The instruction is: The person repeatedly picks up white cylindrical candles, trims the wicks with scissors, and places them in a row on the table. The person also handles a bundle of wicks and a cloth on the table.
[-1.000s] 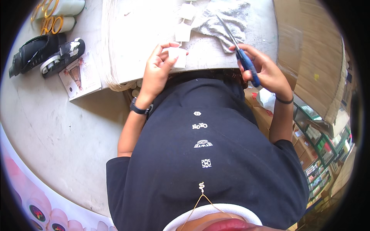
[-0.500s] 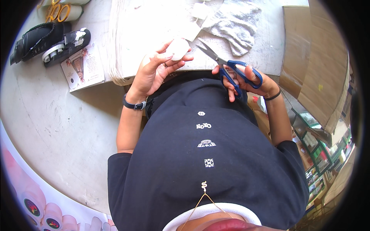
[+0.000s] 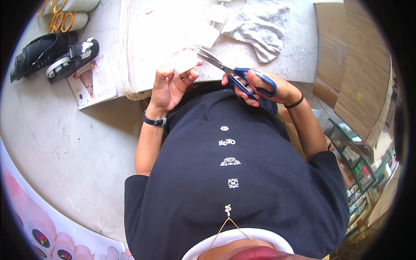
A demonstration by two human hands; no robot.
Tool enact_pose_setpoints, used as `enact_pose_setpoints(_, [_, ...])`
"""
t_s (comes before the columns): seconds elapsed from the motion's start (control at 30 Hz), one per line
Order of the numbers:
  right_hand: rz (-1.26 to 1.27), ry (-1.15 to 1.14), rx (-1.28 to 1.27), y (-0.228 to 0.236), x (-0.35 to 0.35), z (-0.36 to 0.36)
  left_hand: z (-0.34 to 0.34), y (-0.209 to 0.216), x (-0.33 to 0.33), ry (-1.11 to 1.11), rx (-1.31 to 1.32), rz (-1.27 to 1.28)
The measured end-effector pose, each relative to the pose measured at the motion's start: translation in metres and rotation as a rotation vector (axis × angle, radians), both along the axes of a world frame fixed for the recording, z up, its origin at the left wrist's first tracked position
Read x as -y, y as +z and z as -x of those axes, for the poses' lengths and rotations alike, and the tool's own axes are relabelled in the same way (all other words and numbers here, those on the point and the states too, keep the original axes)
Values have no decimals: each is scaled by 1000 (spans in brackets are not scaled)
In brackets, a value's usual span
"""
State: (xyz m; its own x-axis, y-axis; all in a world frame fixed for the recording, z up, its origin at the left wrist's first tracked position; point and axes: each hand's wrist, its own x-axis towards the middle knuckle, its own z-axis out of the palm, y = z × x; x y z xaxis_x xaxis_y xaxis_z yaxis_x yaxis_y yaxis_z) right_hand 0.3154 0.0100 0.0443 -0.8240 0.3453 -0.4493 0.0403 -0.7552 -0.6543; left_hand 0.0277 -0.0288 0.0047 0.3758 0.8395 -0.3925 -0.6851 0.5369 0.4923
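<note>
My left hand [image 3: 171, 89] grips a small white rounded piece [image 3: 185, 61] between thumb and fingers, just above the table's near edge; glare hides its exact kind. In my right hand [image 3: 260, 86] is a pair of scissors [image 3: 227, 69] with blue handles, my thumb and fingers through the loops. Its metal blades are slightly parted and point up-left, their tips close beside the white piece. Past the blades lie white square pieces [image 3: 209, 37] and a grey-white fluffy cloth [image 3: 260, 28] on the white table [image 3: 299, 65].
Bundled white cords [image 3: 126, 52] run along the table's left part. Further left are a printed card box [image 3: 92, 84], a black tape dispenser [image 3: 73, 58], another black device [image 3: 39, 52] and yellow-rimmed rolls [image 3: 65, 21]. Cardboard [image 3: 353, 65] stands at the right, above green-framed shelves [image 3: 357, 167].
Both hands have shifted left, the left one slightly lower. The scissors have come nearer to the white piece, which is now turned differently in my left hand.
</note>
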Motion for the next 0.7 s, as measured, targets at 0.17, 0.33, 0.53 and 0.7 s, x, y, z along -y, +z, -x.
enact_pose_setpoints(0.17, [-25,10,-11,1,-8,6,-2,-1,5,52,28,13])
enact_pose_setpoints(0.33, [-36,27,1,4,-15,10,-1,-4,7,93,65,-1])
enact_pose_setpoints(0.53, [-50,10,-1,2,-17,14,-1,-6,10,118,90,-11])
enact_pose_setpoints(0.7, [-74,7,11,3,-20,18,0,-5,11,139,56,-11])
